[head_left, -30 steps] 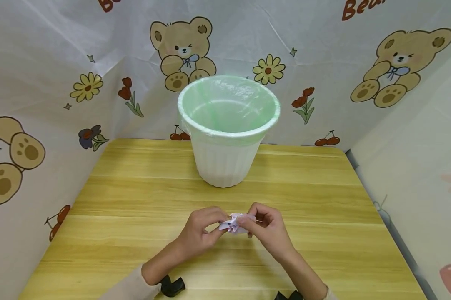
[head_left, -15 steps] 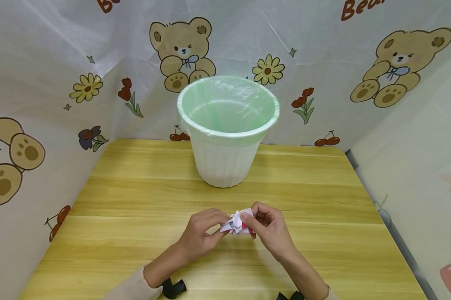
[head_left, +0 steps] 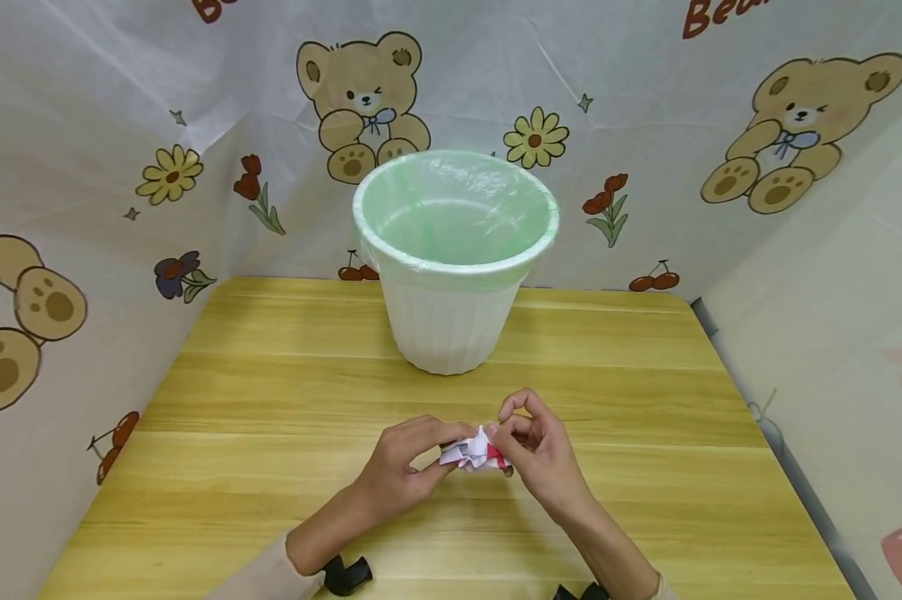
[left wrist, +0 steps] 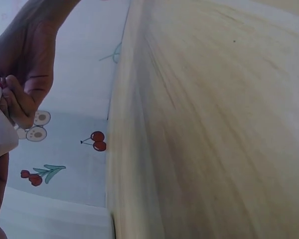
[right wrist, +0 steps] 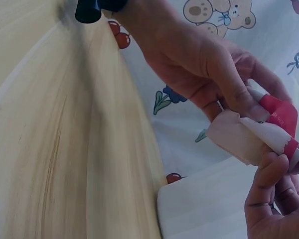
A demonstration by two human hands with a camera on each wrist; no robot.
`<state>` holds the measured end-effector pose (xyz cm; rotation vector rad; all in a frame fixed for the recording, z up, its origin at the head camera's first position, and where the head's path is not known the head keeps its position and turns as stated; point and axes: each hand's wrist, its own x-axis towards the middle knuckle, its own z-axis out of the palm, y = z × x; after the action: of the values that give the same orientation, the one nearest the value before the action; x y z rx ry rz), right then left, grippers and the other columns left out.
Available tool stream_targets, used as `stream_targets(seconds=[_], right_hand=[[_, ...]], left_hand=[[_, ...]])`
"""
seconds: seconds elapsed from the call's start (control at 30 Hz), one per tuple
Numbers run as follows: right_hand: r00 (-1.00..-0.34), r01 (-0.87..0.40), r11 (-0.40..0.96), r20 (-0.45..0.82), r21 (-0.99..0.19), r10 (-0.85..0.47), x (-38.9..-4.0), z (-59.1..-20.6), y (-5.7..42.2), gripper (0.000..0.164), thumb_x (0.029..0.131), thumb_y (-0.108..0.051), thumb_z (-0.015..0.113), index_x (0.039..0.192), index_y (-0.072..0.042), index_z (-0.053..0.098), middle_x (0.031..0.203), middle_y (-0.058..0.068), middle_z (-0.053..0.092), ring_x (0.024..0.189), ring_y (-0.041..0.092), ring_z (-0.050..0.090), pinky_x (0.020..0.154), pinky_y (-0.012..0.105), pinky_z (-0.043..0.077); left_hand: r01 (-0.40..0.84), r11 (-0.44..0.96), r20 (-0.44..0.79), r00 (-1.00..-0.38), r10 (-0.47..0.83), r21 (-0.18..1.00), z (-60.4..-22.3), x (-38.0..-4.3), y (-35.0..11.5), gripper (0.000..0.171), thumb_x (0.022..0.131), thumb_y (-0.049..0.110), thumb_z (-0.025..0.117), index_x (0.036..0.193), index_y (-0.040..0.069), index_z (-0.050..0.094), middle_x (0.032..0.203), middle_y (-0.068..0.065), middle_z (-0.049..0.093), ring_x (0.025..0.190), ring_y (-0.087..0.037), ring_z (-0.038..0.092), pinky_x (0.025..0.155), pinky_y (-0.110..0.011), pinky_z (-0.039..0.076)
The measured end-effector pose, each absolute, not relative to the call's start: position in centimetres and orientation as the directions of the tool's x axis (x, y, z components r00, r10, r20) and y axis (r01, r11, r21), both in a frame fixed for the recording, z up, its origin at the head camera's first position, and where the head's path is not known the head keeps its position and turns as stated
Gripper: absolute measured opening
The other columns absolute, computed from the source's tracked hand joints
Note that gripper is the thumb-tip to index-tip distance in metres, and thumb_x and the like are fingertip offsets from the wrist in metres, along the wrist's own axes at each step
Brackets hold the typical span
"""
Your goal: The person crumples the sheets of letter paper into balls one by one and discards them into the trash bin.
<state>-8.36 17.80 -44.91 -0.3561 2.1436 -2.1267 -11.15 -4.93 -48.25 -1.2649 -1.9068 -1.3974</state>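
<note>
A small crumpled piece of white paper with red patches (head_left: pixel 471 452) is held in front of me, above the table and between my two hands. My left hand (head_left: pixel 404 458) pinches its left end between thumb and fingers. At the right end, my right hand (head_left: pixel 544 458) has its thumb on the paper, with the index finger raised and bent. The right wrist view shows folded layers of the paper (right wrist: pixel 239 137), with the left hand (right wrist: pixel 199 64) above and the right hand (right wrist: pixel 274 214) below. In the left wrist view only part of the paper (left wrist: pixel 1 132) shows at the left edge.
A white bin (head_left: pixel 451 325) lined with a pale green bag stands at the back of the wooden table (head_left: pixel 286 400), beyond my hands. Bear-patterned cloth (head_left: pixel 451 83) hangs behind and at the sides. Black wrist mounts (head_left: pixel 346 575) sit at both wrists.
The paper has been turned and folded, so more red shows now. My right index finger has lifted off it, and the left fingers have shifted slightly right across its top.
</note>
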Motion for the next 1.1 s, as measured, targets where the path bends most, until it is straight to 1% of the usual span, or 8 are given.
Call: stream_targets(seconds=[0.23,0.3,0.4,0.5,0.63,0.77,0.93,1.1], right_hand=[[-0.943,-0.190,0.022,0.176,-0.982,-0.284,-8.3,-45.2,17.7,0.007,0.109,-0.004,0.059,0.115,-0.003,0.054,0.076,0.000,0.062,0.061,0.012,0.054,0.050,0.031,0.050],[-0.926,-0.254,0.027,0.235,-0.967,-0.295,-8.3,-45.3,17.7,0.006,0.111,-0.002,0.054,0.116,-0.004,0.056,0.083,0.003,0.063,0.065,0.014,0.056,0.052,0.031,0.052],[-0.892,-0.338,-0.001,0.320,-0.941,-0.318,-8.2,-45.6,17.9,0.017,0.110,0.005,0.050,0.122,-0.002,0.060,0.103,0.008,0.069,0.080,0.016,0.064,0.063,0.030,0.058],[-0.855,-0.410,-0.017,0.390,-0.912,-0.342,-8.1,-45.9,18.2,0.033,0.102,0.010,0.063,0.133,-0.002,0.064,0.123,0.008,0.071,0.098,0.013,0.069,0.080,0.027,0.063],[-0.777,-0.573,0.019,0.535,-0.819,-0.332,-8.4,-46.3,18.4,0.053,0.085,0.014,0.082,0.134,-0.002,0.069,0.125,0.011,0.074,0.107,0.014,0.072,0.094,0.024,0.062],[-0.729,-0.652,0.037,0.612,-0.758,-0.308,-8.7,-46.5,18.4,0.044,0.080,0.015,0.086,0.118,-0.004,0.075,0.112,0.012,0.077,0.106,0.016,0.074,0.091,0.024,0.063],[-0.757,-0.629,0.177,0.544,-0.757,-0.362,-8.6,-45.8,18.6,0.031,0.086,0.004,0.086,0.107,-0.017,0.076,0.096,-0.001,0.073,0.086,0.008,0.066,0.073,0.021,0.059],[-0.748,-0.649,0.307,0.508,-0.696,-0.428,-8.4,-45.1,19.0,0.019,0.092,-0.011,0.086,0.099,-0.024,0.073,0.089,-0.013,0.068,0.074,0.000,0.056,0.061,0.020,0.051]], left_hand=[[0.846,0.018,0.785,-0.503,0.362,0.533,-48.6,-11.1,-5.0,0.017,0.094,-0.002,0.079,0.106,0.010,0.075,0.096,-0.005,0.080,0.086,-0.014,0.075,0.084,-0.023,0.062],[0.826,0.012,0.772,-0.532,0.349,0.564,-48.5,-11.1,-4.9,0.009,0.097,0.002,0.078,0.103,0.007,0.075,0.095,-0.005,0.079,0.086,-0.014,0.075,0.084,-0.023,0.062],[0.766,-0.002,0.726,-0.608,0.322,0.643,-48.4,-11.2,-4.9,0.007,0.097,0.001,0.077,0.101,0.007,0.075,0.093,-0.005,0.079,0.086,-0.013,0.075,0.082,-0.024,0.063],[0.691,-0.021,0.662,-0.684,0.305,0.723,-48.2,-11.3,-5.1,0.017,0.095,-0.005,0.077,0.102,0.009,0.074,0.093,-0.006,0.079,0.086,-0.010,0.073,0.082,-0.024,0.063],[0.626,-0.063,0.608,-0.721,0.332,0.777,-48.0,-11.2,-5.3,0.023,0.094,-0.011,0.075,0.105,0.009,0.073,0.096,-0.010,0.079,0.092,-0.007,0.072,0.083,-0.028,0.065],[0.594,-0.083,0.578,-0.729,0.366,0.801,-47.8,-11.0,-5.3,0.019,0.096,-0.007,0.074,0.107,0.008,0.074,0.098,-0.011,0.079,0.092,-0.006,0.071,0.079,-0.030,0.066],[0.631,-0.026,0.586,-0.703,0.403,0.775,-47.9,-10.9,-5.0,0.017,0.098,-0.002,0.075,0.109,0.010,0.076,0.099,-0.008,0.081,0.085,-0.008,0.071,0.072,-0.027,0.064],[0.710,0.044,0.622,-0.644,0.444,0.703,-48.0,-10.7,-4.9,0.019,0.098,-0.002,0.074,0.114,0.009,0.076,0.102,-0.005,0.081,0.085,-0.011,0.074,0.076,-0.021,0.062]])
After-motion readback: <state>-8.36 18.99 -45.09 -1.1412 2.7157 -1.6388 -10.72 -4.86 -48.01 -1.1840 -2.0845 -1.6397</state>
